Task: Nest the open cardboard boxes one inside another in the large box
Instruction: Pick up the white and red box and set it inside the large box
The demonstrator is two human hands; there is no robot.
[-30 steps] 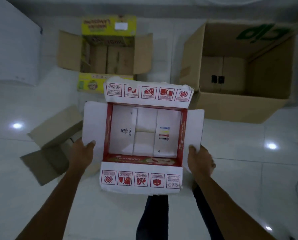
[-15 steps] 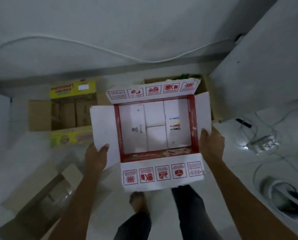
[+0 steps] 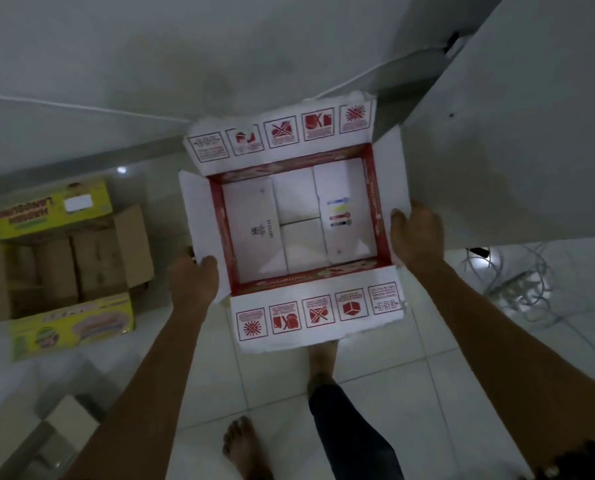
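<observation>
I hold an open white and red box (image 3: 299, 223) up in the air in front of me, its four flaps spread outward and its white inside empty. My left hand (image 3: 193, 280) grips its left side flap. My right hand (image 3: 415, 230) grips its right side flap. On the floor to the left lies an open yellow and green box (image 3: 60, 258) with a brown cardboard interior. A small brown box (image 3: 60, 431) shows at the bottom left, partly behind my left forearm. The large box is out of view.
A white wall fills the top of the view, with a thin cable along it. A white panel (image 3: 517, 133) stands on the right. Tangled white cables (image 3: 510, 282) lie on the tiled floor at right. My bare feet (image 3: 320, 362) are below the held box.
The white and red box has been lifted higher and carried to the right. The view has swung away from the large brown box, which has left the frame. Both hands keep their grip.
</observation>
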